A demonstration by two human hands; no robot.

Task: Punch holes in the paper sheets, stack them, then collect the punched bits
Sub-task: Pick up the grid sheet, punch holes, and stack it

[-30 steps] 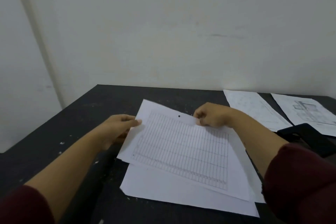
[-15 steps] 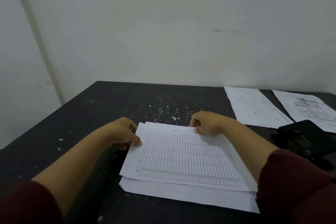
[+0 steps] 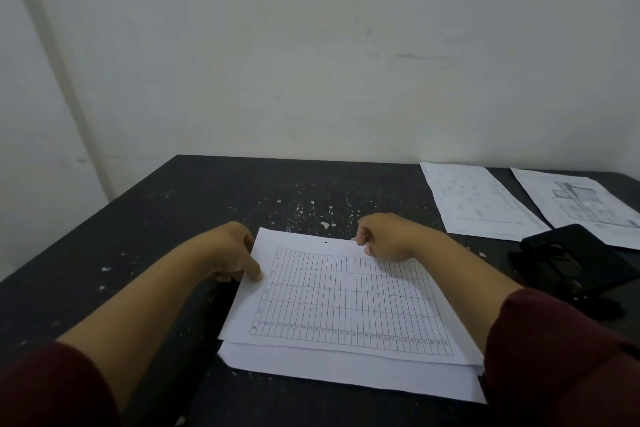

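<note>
A grid-printed sheet with one punched hole near its far edge lies on top of a small stack of white sheets on the black table. My left hand pinches the sheet's far left edge, thumb on top. At the far right corner, my right hand grips the same sheet with curled fingers. A black hole punch stands to the right of the stack. Small white punched bits lie scattered on the table beyond the sheet.
Two more printed sheets lie at the back right, one nearer the middle and one by the table's right edge. A pale wall rises just behind the table. The table's left edge runs diagonally towards me.
Both hands have drawn the grid sheet towards me and lowered it flat, squaring it with the stack. The scattered bits beyond it are now uncovered.
</note>
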